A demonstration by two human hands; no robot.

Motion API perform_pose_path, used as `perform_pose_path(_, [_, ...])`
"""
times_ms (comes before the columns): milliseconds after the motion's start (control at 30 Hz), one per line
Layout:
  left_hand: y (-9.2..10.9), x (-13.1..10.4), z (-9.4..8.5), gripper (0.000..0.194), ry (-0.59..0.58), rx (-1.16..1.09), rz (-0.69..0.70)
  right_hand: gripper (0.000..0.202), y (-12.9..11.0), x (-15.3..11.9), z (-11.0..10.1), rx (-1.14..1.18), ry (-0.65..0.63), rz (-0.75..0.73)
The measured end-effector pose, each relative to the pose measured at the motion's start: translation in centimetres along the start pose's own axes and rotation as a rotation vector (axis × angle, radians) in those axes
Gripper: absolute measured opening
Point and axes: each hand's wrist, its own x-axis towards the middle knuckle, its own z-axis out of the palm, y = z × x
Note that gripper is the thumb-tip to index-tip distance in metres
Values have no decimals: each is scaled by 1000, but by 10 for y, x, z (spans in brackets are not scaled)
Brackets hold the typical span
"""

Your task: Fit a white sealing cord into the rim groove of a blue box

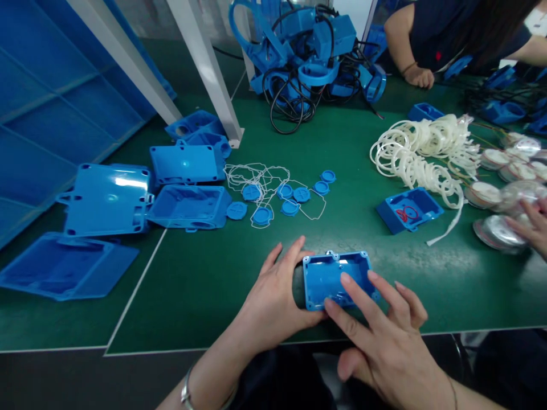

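Observation:
A blue plastic box (318, 279), its open side facing up toward me, is near the front edge of the green table. My left hand (273, 296) grips it at its left end, thumb along the near side and fingers behind. My right hand (384, 330) reaches over the near right part of the box with fingers spread, the fingertips over or touching its rim and inside. Nothing is held in the right hand. Beyond the box lie several round blue caps (301, 195) and thin white sealing cords (256, 176) in a loose tangle.
Blue boxes (188, 205) and lids (109, 199) stand at left beside a white post (209, 68). Another blue box (410, 210) holds red rings. White rings (423, 148) and wrapped rolls (499, 230) lie right, near another person's hand (532, 225). Cabled blue parts (316, 74) are piled behind.

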Motion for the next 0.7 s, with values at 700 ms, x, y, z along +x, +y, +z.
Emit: perform_pose_path(700, [-1, 6, -9, 83, -67, 94, 52, 52, 57, 5, 3, -19, -99, 224])
